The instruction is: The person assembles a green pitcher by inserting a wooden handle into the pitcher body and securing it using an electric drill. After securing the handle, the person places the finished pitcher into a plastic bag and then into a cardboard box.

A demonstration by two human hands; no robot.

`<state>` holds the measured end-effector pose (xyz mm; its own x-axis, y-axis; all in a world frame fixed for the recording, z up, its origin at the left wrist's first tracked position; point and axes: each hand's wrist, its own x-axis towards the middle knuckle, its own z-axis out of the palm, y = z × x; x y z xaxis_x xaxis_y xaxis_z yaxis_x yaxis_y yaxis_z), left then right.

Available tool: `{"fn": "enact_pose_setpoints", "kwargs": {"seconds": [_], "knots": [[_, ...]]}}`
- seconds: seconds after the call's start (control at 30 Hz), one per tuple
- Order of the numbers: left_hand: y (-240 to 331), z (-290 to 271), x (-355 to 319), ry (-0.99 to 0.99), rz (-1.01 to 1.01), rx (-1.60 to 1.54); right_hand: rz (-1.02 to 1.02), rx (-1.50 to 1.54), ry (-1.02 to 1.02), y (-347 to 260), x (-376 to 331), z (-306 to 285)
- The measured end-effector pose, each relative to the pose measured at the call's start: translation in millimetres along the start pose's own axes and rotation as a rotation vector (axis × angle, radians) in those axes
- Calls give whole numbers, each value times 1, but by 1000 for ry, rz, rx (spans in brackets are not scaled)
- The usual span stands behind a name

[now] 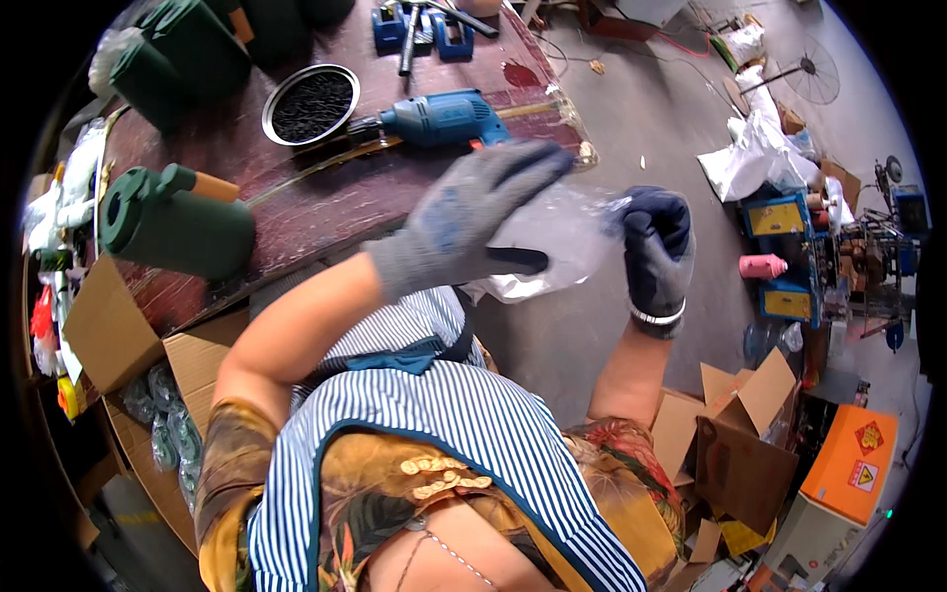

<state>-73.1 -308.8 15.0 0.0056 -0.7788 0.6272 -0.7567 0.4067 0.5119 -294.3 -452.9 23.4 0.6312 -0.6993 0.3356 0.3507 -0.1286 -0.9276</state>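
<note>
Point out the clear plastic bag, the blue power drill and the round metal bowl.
clear plastic bag (552, 237), head view, on its crinkled middle between the gloved hands.
blue power drill (439, 116), head view, on the blue motor body.
round metal bowl (281, 91), head view, on its shiny rim at the left.

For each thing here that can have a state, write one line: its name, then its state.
Left hand: gloved, fingers spread flat on the bag.
Right hand: gloved, pinching the bag's edge.
Clear plastic bag: held up between both hands.
Blue drill: lying on its side.
Metal bowl: full of dark pieces.
Cardboard box: flaps open.
</note>
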Motion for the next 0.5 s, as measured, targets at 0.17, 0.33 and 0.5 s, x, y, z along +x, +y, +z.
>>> {"fn": "enact_pose_setpoints", "kwargs": {"seconds": [0.17, 0.33, 0.5], "knots": [[-44, -28, -21, 158, -365, -751, -163, 145, -32, -36, 26, 60], [-42, -64, -54, 276, -435, -458, -267, -294, -411, 22, 63, 146], [-17, -129, -98, 487, -394, 124, -38, 346, -173, 52, 74, 214]]}}
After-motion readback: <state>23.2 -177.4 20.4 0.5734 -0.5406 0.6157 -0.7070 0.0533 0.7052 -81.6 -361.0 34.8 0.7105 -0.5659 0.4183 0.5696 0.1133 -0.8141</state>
